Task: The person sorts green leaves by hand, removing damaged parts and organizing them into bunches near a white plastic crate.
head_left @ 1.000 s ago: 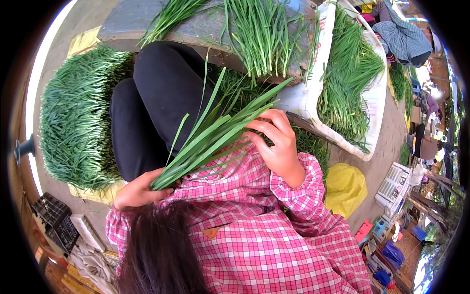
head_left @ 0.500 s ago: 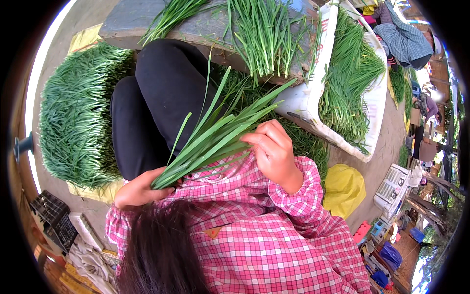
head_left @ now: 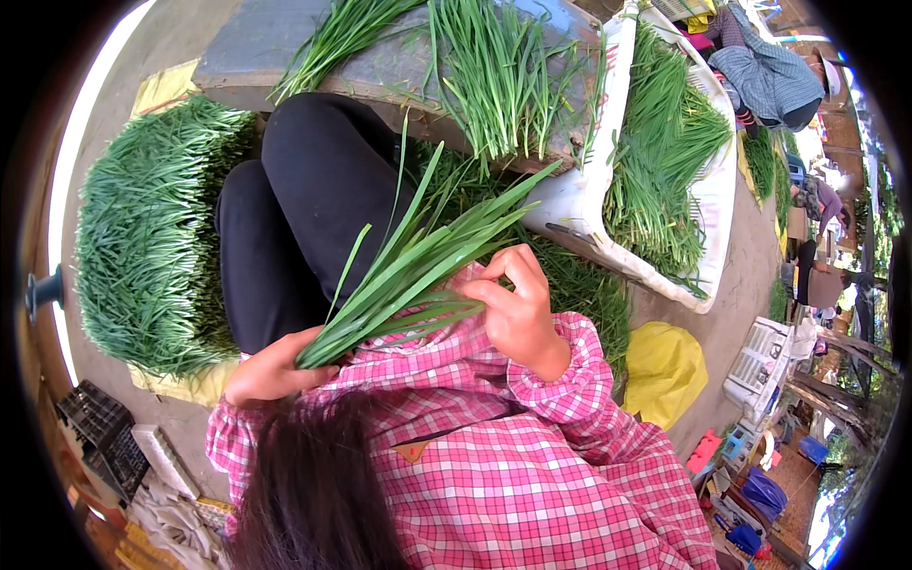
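My left hand (head_left: 275,369) is closed round the base of a bunch of garlic chives (head_left: 404,275), whose long flat leaves fan out up and to the right over my lap. At the bunch's right side, my right hand (head_left: 519,309) pinches the end of a low leaf between thumb and fingers. Part of that grip is hidden by the fingers themselves. On the board in front lie two loose piles of chives, a larger pile (head_left: 499,81) and a smaller pile (head_left: 347,36) to its left.
A big stacked block of chives (head_left: 147,237) stands left of my knees. To the right, a white crate (head_left: 594,204) holds more chives beside the wooden board (head_left: 256,47). A yellow sack (head_left: 665,373) lies near my right elbow. Another person (head_left: 769,76) bends at the far right.
My right hand has shifted slightly left and down, and the lower leaves at its fingers have moved with it. My left hand keeps its hold on the bunch. The view has shifted slightly.
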Action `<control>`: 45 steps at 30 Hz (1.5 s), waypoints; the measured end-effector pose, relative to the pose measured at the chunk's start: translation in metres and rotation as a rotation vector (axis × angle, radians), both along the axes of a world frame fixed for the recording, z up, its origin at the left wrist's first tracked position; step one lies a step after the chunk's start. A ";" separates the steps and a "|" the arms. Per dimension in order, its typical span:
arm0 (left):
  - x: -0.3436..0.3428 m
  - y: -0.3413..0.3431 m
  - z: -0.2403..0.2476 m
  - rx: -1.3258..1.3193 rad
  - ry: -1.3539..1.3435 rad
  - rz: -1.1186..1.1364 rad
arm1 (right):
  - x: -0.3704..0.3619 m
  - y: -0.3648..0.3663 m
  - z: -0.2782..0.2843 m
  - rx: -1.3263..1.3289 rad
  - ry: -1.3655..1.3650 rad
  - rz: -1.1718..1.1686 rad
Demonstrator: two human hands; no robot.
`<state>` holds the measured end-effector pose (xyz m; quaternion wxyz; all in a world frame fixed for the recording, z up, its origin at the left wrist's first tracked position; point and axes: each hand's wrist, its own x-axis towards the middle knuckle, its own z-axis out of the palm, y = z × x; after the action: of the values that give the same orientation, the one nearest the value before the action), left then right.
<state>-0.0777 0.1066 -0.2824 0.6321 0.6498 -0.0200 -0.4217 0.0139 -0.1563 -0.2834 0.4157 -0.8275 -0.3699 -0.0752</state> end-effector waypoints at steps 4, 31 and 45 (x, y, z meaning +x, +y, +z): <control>0.001 0.000 0.006 -0.001 0.015 0.004 | 0.005 -0.006 0.004 0.052 -0.011 -0.084; -0.005 -0.001 -0.002 -0.046 -0.054 0.064 | 0.008 -0.008 0.024 0.404 0.740 -0.200; -0.006 0.001 -0.007 -0.010 -0.046 0.046 | 0.012 -0.032 0.037 -0.122 0.443 0.046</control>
<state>-0.0838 0.1072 -0.2895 0.6442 0.6565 -0.0215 -0.3918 0.0260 -0.1882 -0.2461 0.4375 -0.8388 -0.2921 0.1403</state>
